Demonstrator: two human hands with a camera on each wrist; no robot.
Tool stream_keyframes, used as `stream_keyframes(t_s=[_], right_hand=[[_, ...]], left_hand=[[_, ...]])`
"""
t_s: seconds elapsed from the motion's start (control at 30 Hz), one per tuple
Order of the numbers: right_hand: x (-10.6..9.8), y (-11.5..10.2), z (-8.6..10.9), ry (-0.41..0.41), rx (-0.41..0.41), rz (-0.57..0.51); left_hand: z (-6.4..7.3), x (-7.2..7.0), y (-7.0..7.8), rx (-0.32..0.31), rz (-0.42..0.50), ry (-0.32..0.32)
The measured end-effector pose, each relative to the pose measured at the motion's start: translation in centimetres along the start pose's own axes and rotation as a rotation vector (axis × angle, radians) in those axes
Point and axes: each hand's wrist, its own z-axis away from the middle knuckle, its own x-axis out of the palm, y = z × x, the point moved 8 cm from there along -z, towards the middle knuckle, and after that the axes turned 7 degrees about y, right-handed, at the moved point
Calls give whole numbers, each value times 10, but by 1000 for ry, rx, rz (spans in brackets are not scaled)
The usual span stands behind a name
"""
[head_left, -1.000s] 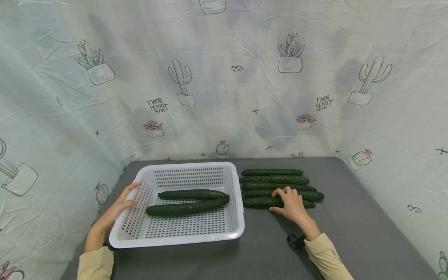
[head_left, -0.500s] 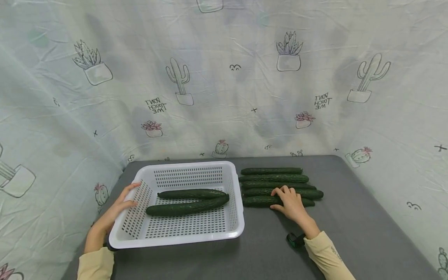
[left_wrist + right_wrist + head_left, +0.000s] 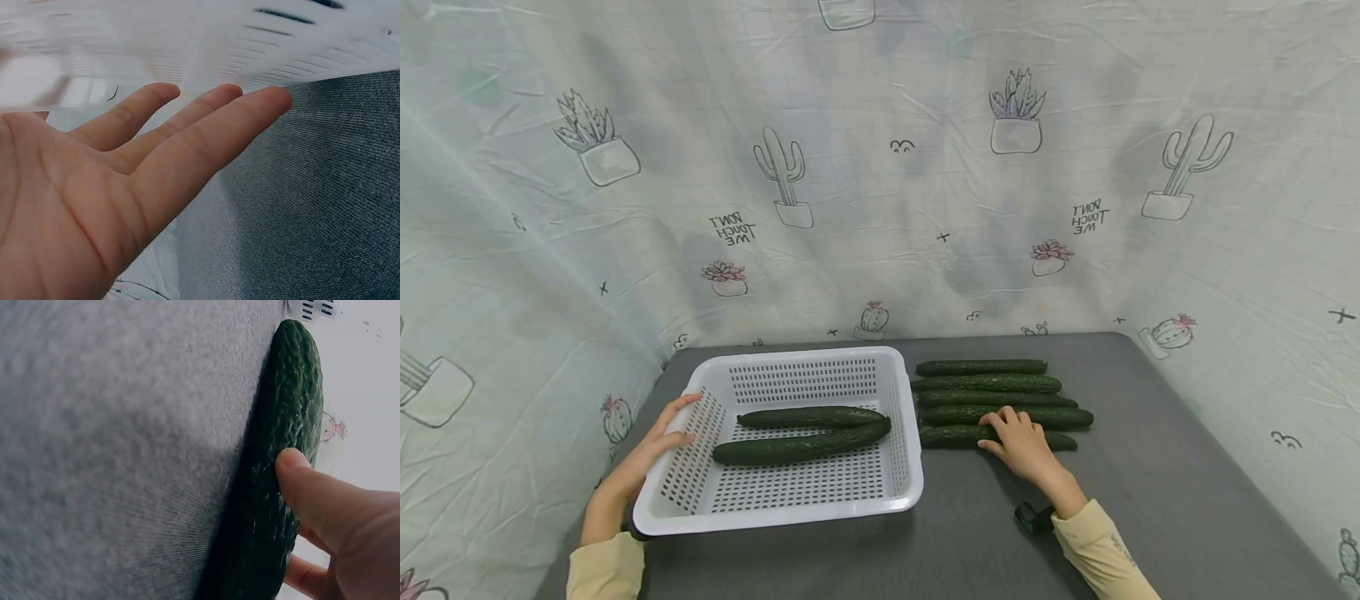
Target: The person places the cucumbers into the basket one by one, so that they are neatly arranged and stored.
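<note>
My right hand grips the nearest cucumber of a row lying on the grey table, right of the basket. In the right wrist view, the thumb presses the near side of that cucumber, while the other fingers go round its far side, partly hidden. My left hand holds a white plastic basket at its left rim, with thumb and forefinger over the edge. Three extended fingers show under the basket wall in the left wrist view. Inside the basket lie two cucumbers, meeting at their right ends.
Several more cucumbers lie side by side behind the gripped one, their left ends near the basket wall. Grey cloth covers the table. A patterned white curtain hangs behind it and along both sides.
The right hand's fingertips have dropped between the front two cucumbers and closed round the nearest one. That cucumber has shifted slightly towards me, widening the gap behind it. The left hand stays put.
</note>
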Motion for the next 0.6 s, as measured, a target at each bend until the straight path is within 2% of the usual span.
stream_keyframes(t_s=[0.13, 0.37, 0.6], right_hand=[[0, -3, 1, -23, 8, 15], [5, 0, 2, -158, 94, 18], [8, 2, 2, -195, 127, -36]], left_hand=[[0, 0, 0, 7, -7, 0], [1, 0, 1, 14, -9, -5], [1, 0, 2, 19, 2, -10]])
